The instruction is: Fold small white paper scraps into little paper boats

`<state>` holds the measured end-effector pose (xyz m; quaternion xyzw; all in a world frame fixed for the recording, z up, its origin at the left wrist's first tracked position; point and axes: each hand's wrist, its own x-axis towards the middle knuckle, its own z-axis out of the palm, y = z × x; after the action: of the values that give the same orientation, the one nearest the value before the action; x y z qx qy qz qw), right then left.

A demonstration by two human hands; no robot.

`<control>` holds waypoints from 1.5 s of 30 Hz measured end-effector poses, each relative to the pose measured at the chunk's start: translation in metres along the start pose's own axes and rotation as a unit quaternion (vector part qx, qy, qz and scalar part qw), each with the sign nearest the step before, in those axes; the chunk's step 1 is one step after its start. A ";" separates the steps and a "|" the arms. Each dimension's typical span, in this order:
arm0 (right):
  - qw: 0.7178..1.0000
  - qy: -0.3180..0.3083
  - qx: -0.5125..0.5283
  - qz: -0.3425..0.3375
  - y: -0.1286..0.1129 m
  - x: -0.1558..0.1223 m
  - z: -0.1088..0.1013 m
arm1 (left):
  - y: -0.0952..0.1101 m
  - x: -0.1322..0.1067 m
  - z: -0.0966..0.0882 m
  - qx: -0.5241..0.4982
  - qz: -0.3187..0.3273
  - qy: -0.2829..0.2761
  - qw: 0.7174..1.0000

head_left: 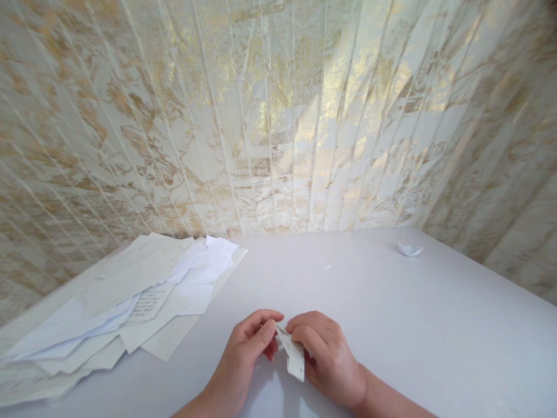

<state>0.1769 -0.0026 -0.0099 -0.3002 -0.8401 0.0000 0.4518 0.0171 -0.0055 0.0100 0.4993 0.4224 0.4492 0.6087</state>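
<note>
A small folded piece of paper (296,361), narrow and off-white, is held between my two hands above the near part of the white table (369,302). My left hand (248,347) pinches its upper left corner between thumb and fingers. On the other side, my right hand (328,354) has its fingers curled round the right edge of the paper. Part of the folded paper is hidden behind the right fingers. Faint dark marks show near its lower end.
Many loose sheets of paper (130,276) lie overlapping at the left, some with handwriting. A small folded paper boat (409,249) sits at the far right. A tiny paper scrap (328,267) lies mid-table. Behind the table rises a gold-patterned wall (278,128).
</note>
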 end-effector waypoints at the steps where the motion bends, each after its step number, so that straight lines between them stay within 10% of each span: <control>1: 1.000 0.001 -0.009 -0.017 -0.001 0.001 -0.001 | 0.001 0.000 0.001 -0.006 -0.014 0.006 1.000; 17: 0.997 -0.006 -0.076 0.002 -0.009 0.008 -0.004 | 0.005 -0.006 0.017 -0.073 -0.076 0.009 0.994; 33: 0.935 0.023 0.107 0.337 -0.007 0.006 0.006 | -0.004 0.000 0.008 -0.041 -0.108 0.017 0.993; 45: 0.889 -0.019 0.317 0.330 -0.012 0.006 0.004 | -0.003 0.002 0.000 -0.077 -0.169 -0.054 0.981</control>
<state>0.1650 -0.0077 -0.0046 -0.4006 -0.6562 0.4212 0.4811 0.0176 -0.0036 0.0069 0.3957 0.4310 0.3438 0.7344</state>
